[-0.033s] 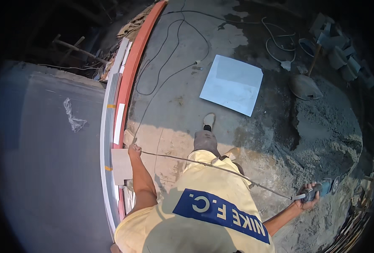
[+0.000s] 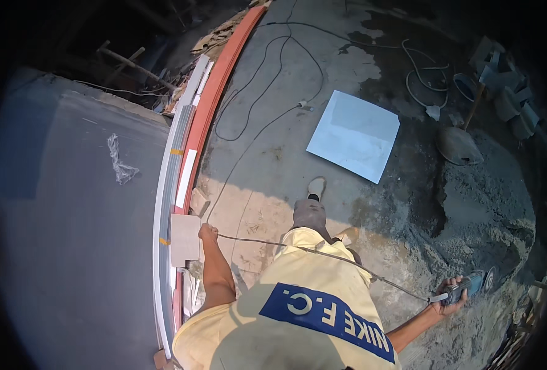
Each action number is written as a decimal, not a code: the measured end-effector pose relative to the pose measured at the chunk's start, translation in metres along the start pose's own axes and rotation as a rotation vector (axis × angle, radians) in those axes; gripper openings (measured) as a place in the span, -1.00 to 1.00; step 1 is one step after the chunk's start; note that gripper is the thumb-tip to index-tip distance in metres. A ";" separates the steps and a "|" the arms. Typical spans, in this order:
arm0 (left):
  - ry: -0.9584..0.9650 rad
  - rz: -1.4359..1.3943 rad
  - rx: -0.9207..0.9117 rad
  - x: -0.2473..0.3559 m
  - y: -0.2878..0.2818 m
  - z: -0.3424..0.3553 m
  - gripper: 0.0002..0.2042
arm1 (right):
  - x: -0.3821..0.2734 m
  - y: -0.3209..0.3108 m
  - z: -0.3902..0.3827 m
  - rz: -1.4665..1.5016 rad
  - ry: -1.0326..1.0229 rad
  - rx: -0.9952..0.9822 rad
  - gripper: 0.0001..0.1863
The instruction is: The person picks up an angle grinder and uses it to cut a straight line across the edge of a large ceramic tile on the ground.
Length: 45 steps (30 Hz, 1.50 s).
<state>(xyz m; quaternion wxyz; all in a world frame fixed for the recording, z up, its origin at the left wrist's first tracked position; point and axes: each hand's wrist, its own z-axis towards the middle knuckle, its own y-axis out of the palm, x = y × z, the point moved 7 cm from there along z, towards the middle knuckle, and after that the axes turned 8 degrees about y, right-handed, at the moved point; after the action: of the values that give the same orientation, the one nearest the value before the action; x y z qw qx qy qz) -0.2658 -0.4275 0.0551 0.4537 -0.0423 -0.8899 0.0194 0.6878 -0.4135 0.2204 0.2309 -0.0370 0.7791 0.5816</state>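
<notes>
grinder (image 2: 473, 283) is held out to the right, its body clasped by the right hand (image 2: 452, 292)'s fingers; its cord (image 2: 313, 250), drawn across the shirt (image 2: 316, 274), is clenched in the left hand (image 2: 208, 232)'s fingers, beside a tile (image 2: 186, 240). little has been changed since a moment ago: the view is slightly shifted, both grips are kept, so grinder and cord are judged steady. farther off, a pale sheet (image 2: 356, 137) is seen on the floor (image 2: 267, 145).

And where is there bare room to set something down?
Bare concrete lies between the cord and the white panel; the grey surface left of the long boards is mostly bare around crumpled plastic. Crowded: beside the left hand, along the boards; rightward, grinder, grey heap and shovel.
</notes>
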 end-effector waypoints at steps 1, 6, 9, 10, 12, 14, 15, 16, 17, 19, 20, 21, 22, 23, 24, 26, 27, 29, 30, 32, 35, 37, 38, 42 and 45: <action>0.109 0.135 0.210 0.002 -0.081 0.006 -0.74 | 0.021 -0.010 0.016 0.096 0.082 -0.039 -0.53; -0.124 1.234 -0.537 -0.128 -0.054 -0.098 -0.24 | 0.066 -0.004 0.081 0.002 0.274 0.121 -0.59; -0.097 1.593 -0.760 -0.129 0.044 -0.131 -0.33 | 0.101 0.006 0.134 -0.164 0.204 0.161 -0.68; 0.102 1.460 -0.748 -0.110 0.079 -0.132 -0.33 | 0.119 0.013 0.149 -0.247 0.129 0.227 -0.71; 0.350 1.241 -0.756 -0.078 0.143 -0.150 -0.29 | 0.148 0.039 0.153 -0.470 0.038 0.325 -0.79; 0.312 1.116 -0.895 -0.091 0.195 -0.191 -0.33 | 0.138 0.039 0.144 -0.671 -0.050 0.321 -0.79; 0.270 1.104 -0.942 -0.094 0.203 -0.200 -0.32 | 0.131 0.028 0.139 -0.778 -0.040 0.353 -0.77; 0.242 1.096 -0.962 -0.083 0.204 -0.195 -0.32 | 0.137 0.026 0.127 -0.909 -0.017 0.417 -0.74; 0.260 1.070 -0.917 -0.070 0.197 -0.182 -0.33 | 0.141 0.014 0.123 -1.010 -0.020 0.449 -0.73; 0.296 1.012 -0.773 -0.037 0.147 -0.136 -0.36 | 0.162 -0.008 0.113 -1.095 0.072 0.493 -0.73; 0.319 0.981 -0.676 -0.017 0.108 -0.110 -0.37 | 0.175 -0.010 0.108 -1.088 0.079 0.505 -0.73; 0.323 0.962 -0.580 -0.020 0.057 -0.095 -0.41 | 0.183 -0.017 0.103 -1.130 0.138 0.483 -0.74; 0.356 0.916 -0.457 0.005 0.003 -0.073 -0.45 | 0.202 -0.016 0.100 -1.124 0.205 0.443 -0.75; 0.297 0.893 -0.350 -0.004 -0.053 -0.067 -0.46 | 0.204 -0.029 0.099 -1.130 0.198 0.461 -0.75; 0.198 0.901 -0.268 -0.018 -0.106 -0.066 -0.47 | 0.210 -0.043 0.102 -1.139 0.245 0.446 -0.77; 0.038 0.865 -0.094 -0.069 -0.203 -0.102 -0.48 | 0.209 -0.072 0.094 -1.176 0.296 0.461 -0.79; -0.035 0.886 -0.058 -0.083 -0.240 -0.120 -0.50 | 0.218 -0.076 0.090 -1.173 0.330 0.476 -0.80; -0.195 0.958 -0.055 -0.113 -0.279 -0.153 -0.52 | 0.227 -0.086 0.085 -1.136 0.383 0.491 -0.81; -0.267 1.000 -0.074 -0.130 -0.287 -0.167 -0.54 | 0.228 -0.089 0.087 -1.131 0.380 0.502 -0.81; -0.350 1.092 -0.143 -0.150 -0.277 -0.177 -0.56 | 0.233 -0.093 0.090 -1.131 0.406 0.491 -0.80; -0.334 1.250 -0.262 -0.163 -0.210 -0.158 -0.60 | 0.242 -0.088 0.089 -1.074 0.460 0.568 -0.79; -0.277 1.350 -0.365 -0.183 -0.130 -0.139 -0.62 | 0.238 -0.103 0.089 -1.073 0.482 0.615 -0.78; -0.208 1.381 -0.429 -0.189 -0.072 -0.126 -0.63 | 0.241 -0.105 0.092 -1.056 0.502 0.633 -0.77; 0.145 1.443 -0.790 -0.226 0.191 -0.067 -0.62 | 0.270 -0.105 0.091 -1.030 0.559 0.727 -0.75; 0.355 1.396 -1.021 -0.293 0.398 -0.062 -0.57 | 0.279 -0.112 0.092 -1.031 0.583 0.839 -0.75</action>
<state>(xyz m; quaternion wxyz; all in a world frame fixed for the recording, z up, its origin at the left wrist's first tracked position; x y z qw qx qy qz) -0.0210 -0.0592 -0.1737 0.3954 -0.7763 -0.4774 -0.1146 0.5052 -0.3055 -0.0111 0.2533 -0.4616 0.8500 0.0172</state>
